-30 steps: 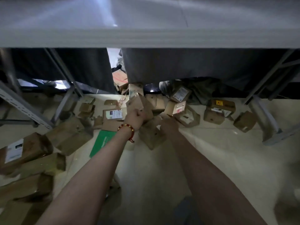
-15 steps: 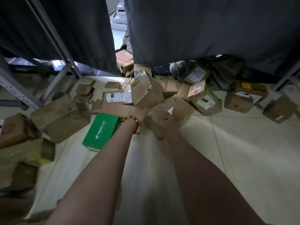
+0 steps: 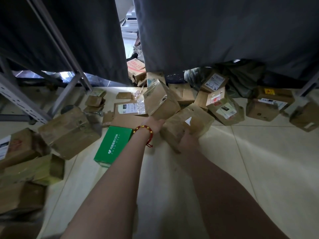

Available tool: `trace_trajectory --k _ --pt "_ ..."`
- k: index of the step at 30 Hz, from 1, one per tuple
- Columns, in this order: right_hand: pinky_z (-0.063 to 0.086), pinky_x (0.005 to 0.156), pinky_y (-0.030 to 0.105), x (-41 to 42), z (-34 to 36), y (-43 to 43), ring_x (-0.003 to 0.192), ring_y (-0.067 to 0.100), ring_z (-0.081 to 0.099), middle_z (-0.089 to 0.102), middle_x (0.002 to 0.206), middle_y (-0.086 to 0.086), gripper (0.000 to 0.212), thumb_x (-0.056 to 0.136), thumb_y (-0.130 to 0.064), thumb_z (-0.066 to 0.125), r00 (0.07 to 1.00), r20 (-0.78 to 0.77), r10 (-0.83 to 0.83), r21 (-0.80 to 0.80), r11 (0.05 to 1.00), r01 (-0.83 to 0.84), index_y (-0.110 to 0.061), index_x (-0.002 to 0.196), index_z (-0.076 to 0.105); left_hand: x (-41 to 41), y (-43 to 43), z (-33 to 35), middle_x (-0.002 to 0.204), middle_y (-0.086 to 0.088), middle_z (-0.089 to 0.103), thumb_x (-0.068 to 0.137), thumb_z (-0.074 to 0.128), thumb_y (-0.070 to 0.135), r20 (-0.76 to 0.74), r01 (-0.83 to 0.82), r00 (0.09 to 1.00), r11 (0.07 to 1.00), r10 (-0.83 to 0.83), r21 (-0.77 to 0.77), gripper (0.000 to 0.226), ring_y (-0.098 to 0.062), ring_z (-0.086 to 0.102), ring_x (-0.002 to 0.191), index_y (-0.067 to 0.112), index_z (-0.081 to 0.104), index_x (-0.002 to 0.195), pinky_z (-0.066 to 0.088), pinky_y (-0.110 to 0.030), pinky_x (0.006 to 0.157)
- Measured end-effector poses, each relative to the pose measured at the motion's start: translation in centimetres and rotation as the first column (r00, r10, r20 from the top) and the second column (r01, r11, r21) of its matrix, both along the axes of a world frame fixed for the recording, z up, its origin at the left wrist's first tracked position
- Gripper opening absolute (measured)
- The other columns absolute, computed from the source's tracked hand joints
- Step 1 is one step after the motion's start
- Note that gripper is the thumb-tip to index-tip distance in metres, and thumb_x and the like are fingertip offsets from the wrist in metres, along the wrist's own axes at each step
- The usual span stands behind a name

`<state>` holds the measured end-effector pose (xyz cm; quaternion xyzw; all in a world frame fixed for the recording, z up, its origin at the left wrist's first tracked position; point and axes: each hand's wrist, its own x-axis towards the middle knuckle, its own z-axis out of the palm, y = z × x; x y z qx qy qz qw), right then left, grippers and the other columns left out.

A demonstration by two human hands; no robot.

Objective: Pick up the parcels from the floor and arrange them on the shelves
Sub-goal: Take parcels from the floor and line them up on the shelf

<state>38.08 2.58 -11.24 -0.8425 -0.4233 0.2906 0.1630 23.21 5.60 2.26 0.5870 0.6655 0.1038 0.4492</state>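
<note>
1. Parcels in the head view litter the tiled floor [image 3: 259, 161]. They lie thickest along its far edge under the dark curtains [image 3: 224, 31], with more piled at its left edge beside the grey rack [image 3: 17, 100]. No shelf board is in view, so most of the job looks undone.
2. The left hand [image 3: 155, 124], with a red bead bracelet [image 3: 144, 131] at the wrist, holds the tilted brown box [image 3: 161, 102] by its near bottom corner. The thumb lies against the near face. The fingers go out of sight behind the box, and I judge them clamped on it. The box leans with one corner up, probably because it is gripped at one end only. It appears raised over the flat labelled parcel [image 3: 128, 108] behind it.
3. The right hand [image 3: 188, 139] grips the second brown box [image 3: 189, 121] at its near end, with the fingers curled round that edge. This box sits just beside the tilted one. I cannot tell whether its far end rests on the floor.
4. Holding one box in each hand likely serves to carry two to the shelves in a single trip.
5. The green box [image 3: 112, 145] lies flat on the floor just left of the left wrist, untouched. It is the nearest candidate for a later pick.
</note>
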Motion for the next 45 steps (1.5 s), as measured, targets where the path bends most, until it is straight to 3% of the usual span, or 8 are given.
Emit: trace_trajectory --k 8,12,18,23,30,38,42,45 --pt "0.042 0.104 0.050 -0.6 2.1 -3.6 0.131 0.037 0.039 0.023 0.149 0.014 0.080 0.087 -0.040 0.065 0.993 0.056 0.102 0.101 0.989 -0.108 -0.038 0.152 0.018 -1.0 -0.1 0.6 0.099 -0.008 0.054 0.103 0.044 0.033 -0.025 0.043 0.999 0.999 -0.043 -0.007 0.039 -0.026 0.057 0.095 0.005 0.055 0.126 0.053 -0.039 0.086" --pt "0.039 0.108 0.049 0.0 2.8 -4.3 0.144 0.039 0.022 -0.002 0.162 0.011 0.077 0.077 -0.062 0.069 0.985 0.046 0.165 0.047 0.985 -0.167 -0.035 0.143 0.041 -1.1 -0.2 0.1 0.088 -0.003 0.051 0.101 0.045 0.038 -0.022 0.040 0.999 0.999 -0.040 -0.006 0.040 -0.023 0.052 0.088 0.006 0.058 0.121 0.049 -0.035 0.082" --pt "0.047 0.094 0.037 1.2 3.4 -5.4 0.118 0.027 0.052 0.027 0.153 0.007 0.037 0.082 -0.052 0.072 0.987 0.074 0.140 0.084 0.986 -0.146 -0.019 0.098 0.065 -0.4 -0.4 -1.9 0.133 -0.019 0.053 0.100 0.048 0.036 -0.108 0.079 0.991 0.996 -0.083 -0.035 0.051 -0.033 0.051 0.120 0.001 0.045 0.138 0.043 -0.039 0.095" --pt "0.048 0.096 0.046 1.3 3.3 -5.4 0.115 0.036 0.054 0.044 0.132 0.017 0.077 0.076 -0.032 0.081 0.968 -0.176 -0.179 0.072 0.978 0.194 -0.003 0.132 0.038 0.9 -2.4 -3.7 0.140 -0.019 0.050 0.103 0.044 0.034 -0.299 0.247 0.906 0.948 -0.299 -0.200 0.051 -0.035 0.049 0.127 -0.002 0.044 0.140 0.043 -0.039 0.099" --pt "0.051 0.096 0.043 2.4 4.2 -3.9 0.104 0.031 0.063 0.065 0.118 0.014 0.065 0.079 -0.042 0.075 0.729 -0.542 -0.418 -0.093 0.892 0.442 0.001 0.126 0.059 3.1 -2.7 -3.4 0.134 -0.014 0.050 0.104 0.036 0.038 -0.076 0.305 0.935 0.897 -0.346 -0.321 0.045 -0.034 0.052 0.116 0.013 0.046 0.141 0.047 -0.040 0.094" --pt "0.046 0.102 0.042 5.2 8.5 -2.0 0.119 0.031 0.056 0.057 0.134 0.014 0.091 0.072 -0.064 0.072 0.748 -0.536 -0.392 -0.080 0.905 0.417 -0.005 0.138 0.051 3.7 -2.1 -2.9 0.112 -0.010 0.064 0.090 0.051 0.062 0.183 -0.102 0.973 0.975 0.140 -0.199 0.062 -0.027 0.058 0.099 0.011 0.062 0.123 0.049 -0.042 0.090" --pt "0.047 0.101 0.045 6.9 12.8 -2.8 0.106 0.028 0.060 0.066 0.116 0.011 0.062 0.072 -0.066 0.070 0.745 -0.525 -0.411 -0.057 0.891 0.451 -0.011 0.100 0.068 5.4 -3.4 2.3 0.115 -0.006 0.065 0.092 0.048 0.061 0.302 -0.086 0.940 0.968 0.157 -0.234 0.055 -0.019 0.059 0.092 0.020 0.062 0.124 0.041 -0.029 0.066" --pt "0.046 0.102 0.044 7.5 18.4 -3.6 0.102 0.026 0.057 0.064 0.108 0.006 0.051 0.077 -0.060 0.070 0.675 -0.565 -0.474 -0.078 0.845 0.529 -0.017 0.103 0.063 6.7 -3.9 7.7 0.117 -0.008 0.067 0.091 0.048 0.063 0.329 -0.138 0.921 0.964 0.209 -0.226 0.052 -0.024 0.063 0.096 0.024 0.065 0.120 0.046 -0.032 0.073"
